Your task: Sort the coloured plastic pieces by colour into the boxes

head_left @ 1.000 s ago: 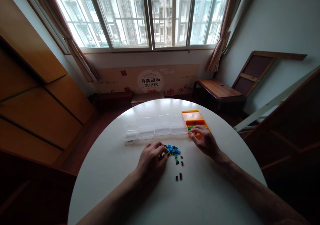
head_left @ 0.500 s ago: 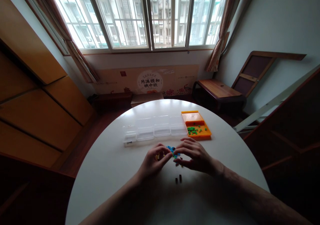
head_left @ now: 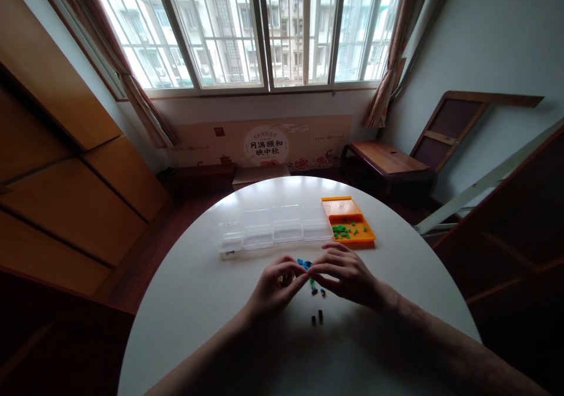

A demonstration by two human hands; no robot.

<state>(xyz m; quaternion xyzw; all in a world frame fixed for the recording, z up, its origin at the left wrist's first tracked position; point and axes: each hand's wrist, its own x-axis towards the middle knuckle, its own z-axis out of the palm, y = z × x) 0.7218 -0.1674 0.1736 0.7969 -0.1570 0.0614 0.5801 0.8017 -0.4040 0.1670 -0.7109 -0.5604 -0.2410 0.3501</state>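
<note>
Over the pile of small blue building bricks (head_left: 303,263), my left hand (head_left: 275,284) and my right hand (head_left: 346,271) meet at their fingertips. Thumb and fingers of each are pinched together; anything between them is too small to make out. Yellowish pieces (head_left: 282,279) show through the curl of my left fingers, and I cannot tell whether they are held or lie on the table. Under my right hand are a green piece (head_left: 312,283) and a few dark and yellow pieces (head_left: 323,292). Nearer to me, two dark bricks (head_left: 320,315) stand apart from the pile.
An orange box (head_left: 373,240) with its lid open holds several green bricks (head_left: 341,230). Left of it runs a row of clear plastic boxes (head_left: 258,245), the leftmost with a small dark item inside. All stand on a round white table (head_left: 185,302).
My fingertips have come together, closing the small gap between my hands. The view has shifted slightly. The boxes and the two separate dark bricks stay in place.
</note>
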